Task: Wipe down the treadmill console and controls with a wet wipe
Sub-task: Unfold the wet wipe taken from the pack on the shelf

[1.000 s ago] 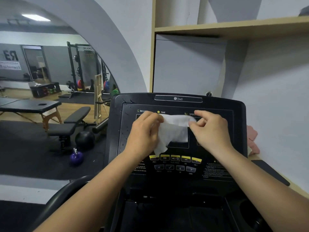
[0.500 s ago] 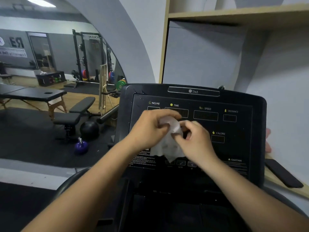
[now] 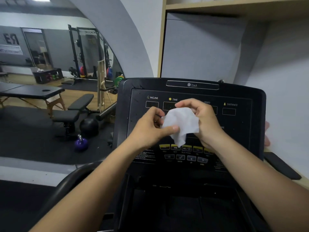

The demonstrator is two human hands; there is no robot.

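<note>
The black treadmill console (image 3: 242, 97) stands upright in front of me, with small display windows across its top and a row of yellow buttons (image 3: 185, 148) lower down. A white wet wipe (image 3: 182, 123) hangs crumpled in front of the middle of the panel. My left hand (image 3: 150, 128) pinches its left edge with thumb and fingers. My right hand (image 3: 204, 121) grips its upper right part. Both hands cover the centre of the panel. Whether the wipe touches the console I cannot tell.
A large mirror at the left reflects a weight bench (image 3: 73, 113), a massage table (image 3: 30, 92), a purple kettlebell (image 3: 81, 143) and a squat rack (image 3: 83, 52). A wooden shelf (image 3: 234, 5) hangs above the console. A dark flat object (image 3: 282, 166) lies on the ledge at right.
The wipe was stretched wide between both hands, then bunched up at the panel's centre; now it is partly spread again and both hands have shifted a little.
</note>
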